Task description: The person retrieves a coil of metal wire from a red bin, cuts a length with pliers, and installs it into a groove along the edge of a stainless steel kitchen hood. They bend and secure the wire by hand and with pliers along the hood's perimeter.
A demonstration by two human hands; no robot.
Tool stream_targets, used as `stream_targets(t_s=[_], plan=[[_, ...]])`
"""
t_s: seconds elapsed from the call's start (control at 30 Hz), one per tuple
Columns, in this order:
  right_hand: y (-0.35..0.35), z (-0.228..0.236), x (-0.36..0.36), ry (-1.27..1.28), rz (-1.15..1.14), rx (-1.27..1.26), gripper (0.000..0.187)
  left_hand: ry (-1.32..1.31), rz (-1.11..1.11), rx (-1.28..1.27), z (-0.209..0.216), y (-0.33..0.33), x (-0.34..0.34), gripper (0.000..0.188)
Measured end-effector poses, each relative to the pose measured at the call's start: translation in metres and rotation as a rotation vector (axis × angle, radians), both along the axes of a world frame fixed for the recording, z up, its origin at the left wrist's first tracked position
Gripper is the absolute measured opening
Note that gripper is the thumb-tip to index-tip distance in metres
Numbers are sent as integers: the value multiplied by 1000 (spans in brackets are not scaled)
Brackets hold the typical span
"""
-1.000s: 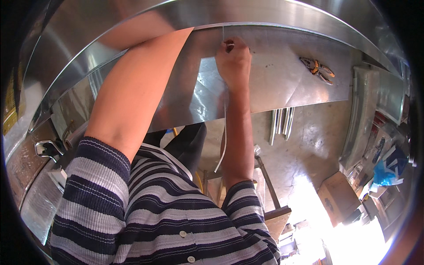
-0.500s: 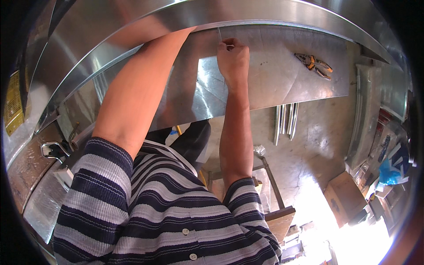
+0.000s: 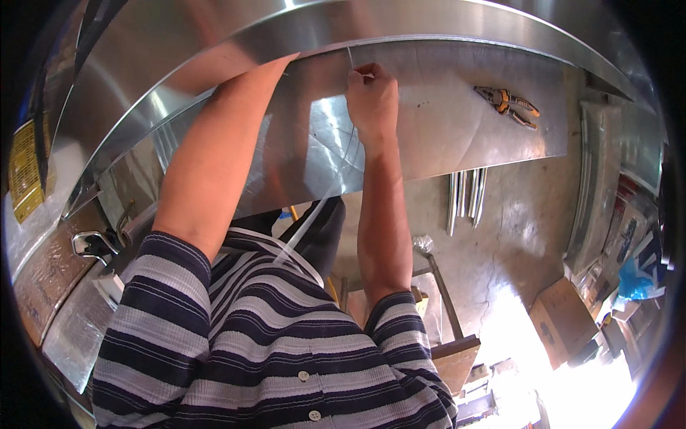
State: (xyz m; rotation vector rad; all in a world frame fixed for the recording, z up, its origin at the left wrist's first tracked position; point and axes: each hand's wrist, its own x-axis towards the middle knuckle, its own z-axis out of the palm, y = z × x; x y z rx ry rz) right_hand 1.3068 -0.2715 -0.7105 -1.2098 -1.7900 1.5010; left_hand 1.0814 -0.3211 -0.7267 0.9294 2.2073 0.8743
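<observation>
Concrete-looking floor spreads beyond a smooth, shiny metal worktop, with a cardboard box toward the lower right and several slim metal rods showing past the near edge. Across the top runs a broad, curved-looking metal panel. Just below its edge, the right hand is curled closed, apparently pinching a thin pale strip between thumb and fingers. One stretch shows between panel and fist; the rest hangs past the wrist and over the worktop's near edge toward the striped shirt, its lower part blurred. The left forearm passes behind the panel, so how that one of the hands stands I cannot tell. Pliers lie to the right with their handles spread. I judge the strip light, bendy and rather slick, best gripped firmly close to the panel, since its loose tail would probably whip about.
</observation>
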Motion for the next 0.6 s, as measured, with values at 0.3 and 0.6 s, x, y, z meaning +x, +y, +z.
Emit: stream_targets(t_s=[0.3, 0.6], plan=[[15, 3, 6, 318, 58, -791, 13, -42, 16, 10, 2, 0, -6, 42], [48, 6, 21, 295, 364, -793, 12, -114, 37, -8, 3, 4, -2, 42]])
